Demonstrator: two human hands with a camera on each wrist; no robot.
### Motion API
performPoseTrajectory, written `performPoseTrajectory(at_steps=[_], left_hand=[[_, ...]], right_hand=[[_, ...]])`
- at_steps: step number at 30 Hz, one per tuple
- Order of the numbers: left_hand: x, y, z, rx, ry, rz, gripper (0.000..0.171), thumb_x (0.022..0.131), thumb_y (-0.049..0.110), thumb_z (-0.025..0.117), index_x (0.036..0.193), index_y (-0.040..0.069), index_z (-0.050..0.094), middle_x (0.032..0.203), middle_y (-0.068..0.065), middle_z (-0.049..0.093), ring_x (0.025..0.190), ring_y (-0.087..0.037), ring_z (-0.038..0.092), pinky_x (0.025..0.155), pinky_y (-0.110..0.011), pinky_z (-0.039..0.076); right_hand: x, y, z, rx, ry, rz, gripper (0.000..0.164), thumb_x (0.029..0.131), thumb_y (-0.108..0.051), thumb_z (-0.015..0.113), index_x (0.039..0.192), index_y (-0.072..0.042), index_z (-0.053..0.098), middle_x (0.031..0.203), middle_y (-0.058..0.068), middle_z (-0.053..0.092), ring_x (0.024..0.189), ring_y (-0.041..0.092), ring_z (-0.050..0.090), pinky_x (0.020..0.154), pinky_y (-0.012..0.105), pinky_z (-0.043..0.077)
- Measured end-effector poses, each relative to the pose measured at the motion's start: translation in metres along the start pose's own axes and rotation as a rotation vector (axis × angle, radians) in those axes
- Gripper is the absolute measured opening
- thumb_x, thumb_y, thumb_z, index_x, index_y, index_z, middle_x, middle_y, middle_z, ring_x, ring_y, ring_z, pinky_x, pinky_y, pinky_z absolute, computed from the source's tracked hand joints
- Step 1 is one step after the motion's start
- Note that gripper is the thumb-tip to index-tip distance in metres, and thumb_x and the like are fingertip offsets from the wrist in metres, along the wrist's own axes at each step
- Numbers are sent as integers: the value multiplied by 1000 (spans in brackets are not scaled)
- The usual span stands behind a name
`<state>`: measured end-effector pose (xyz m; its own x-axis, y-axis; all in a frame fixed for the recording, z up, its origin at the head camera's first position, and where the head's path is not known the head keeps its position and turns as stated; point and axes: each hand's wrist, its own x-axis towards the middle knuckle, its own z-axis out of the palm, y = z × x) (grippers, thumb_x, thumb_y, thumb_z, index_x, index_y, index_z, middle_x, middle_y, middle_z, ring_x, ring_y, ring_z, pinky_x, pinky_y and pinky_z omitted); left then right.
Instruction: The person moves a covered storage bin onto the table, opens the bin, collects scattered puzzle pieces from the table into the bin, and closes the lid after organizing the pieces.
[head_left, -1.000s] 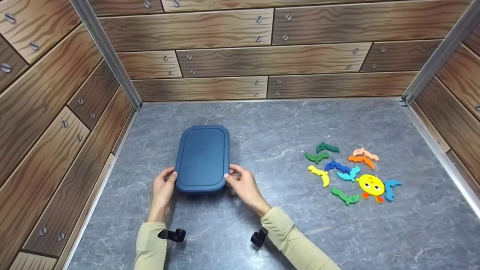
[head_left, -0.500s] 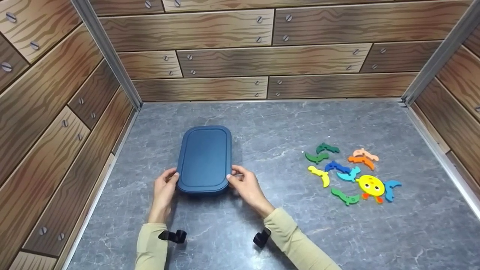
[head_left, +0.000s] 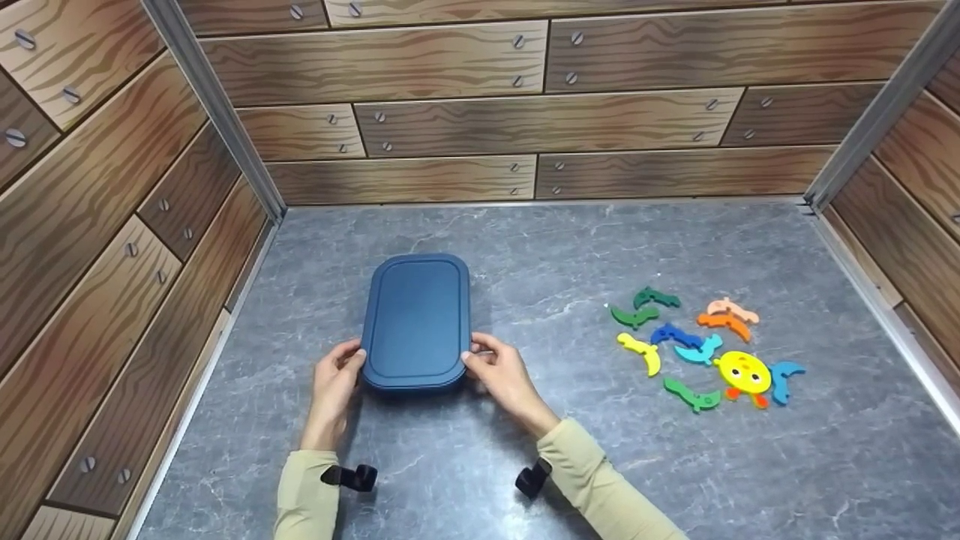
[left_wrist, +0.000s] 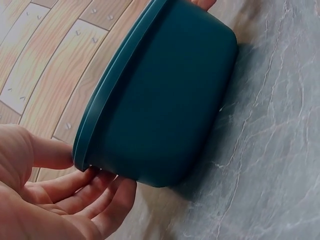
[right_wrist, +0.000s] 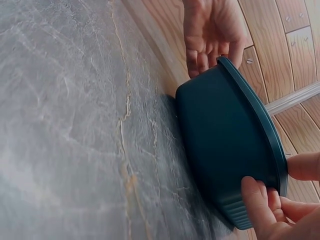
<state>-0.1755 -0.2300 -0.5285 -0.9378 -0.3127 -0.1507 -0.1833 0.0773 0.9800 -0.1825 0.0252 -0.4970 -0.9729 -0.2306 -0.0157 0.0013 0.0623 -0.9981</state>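
Because opposing holds presumably kept it level, the left hand [head_left: 334, 382] and right hand [head_left: 508, 379] gripped the blue box [head_left: 417, 322], left of frame centre.

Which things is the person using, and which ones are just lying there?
Being used:
blue lidded box
left hand and right hand, both gripping it

Seem just lying there, untouched:
yellow face piece
three green curved pieces
two light-blue curved pieces
dark-blue curved piece
yellow curved piece
orange curved piece
peach curved piece

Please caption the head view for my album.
Left hand and right hand grip a blue box, with colourful toy pieces to its right.
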Motion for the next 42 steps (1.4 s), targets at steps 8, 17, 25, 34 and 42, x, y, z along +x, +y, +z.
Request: performPoseTrajectory(at_steps=[8, 17, 25, 34, 42], left_hand=[[-2, -1, 4, -21, -12, 10, 36, 99, 7, 54, 131, -8, 56, 119, -20, 59, 92, -14, 55, 79, -34, 47], [-4, -1, 10, -34, -12, 13, 32, 97, 6, 56, 126, -8, 60, 112, -17, 63, 87, -14, 58, 75, -32, 48], [-8, -1, 15, -44, -32, 7, 35, 96, 8, 58, 127, -7, 60, 114, -17, 63, 91, -14, 57, 78, -36, 48], [-11, -2, 22, -75, -83, -1, 34, 97, 7, 57, 128, -7, 59, 117, -19, 61, 94, -18, 60, 83, -43, 50], [-13, -3, 29, -68, -120, 25, 37, 96, 6, 57, 130, -9, 56, 122, -21, 60, 97, -17, 60, 84, -40, 50]], right_hand=[[8, 20, -6, 55, 2, -8, 47, 93, 0, 60, 133, 20, 46, 108, 20, 56, 90, 22, 64, 86, 50, 54], [13, 40, -13, 61, 24, 11, 47, 92, -4, 62, 134, 15, 49, 109, 15, 57, 89, 17, 63, 83, 40, 56], [-2, 14, -21, 69, 4, 12, 44, 92, 2, 59, 131, 19, 48, 110, 23, 55, 89, 20, 63, 90, 51, 52], [-10, 5, -32, 42, 14, 20, 41, 92, 2, 60, 129, 17, 52, 108, 20, 56, 87, 21, 64, 80, 48, 56], [-3, 31, -44, 72, 36, 16, 43, 92, 1, 62, 130, 17, 51, 109, 21, 57, 91, 24, 65, 85, 49, 55]])
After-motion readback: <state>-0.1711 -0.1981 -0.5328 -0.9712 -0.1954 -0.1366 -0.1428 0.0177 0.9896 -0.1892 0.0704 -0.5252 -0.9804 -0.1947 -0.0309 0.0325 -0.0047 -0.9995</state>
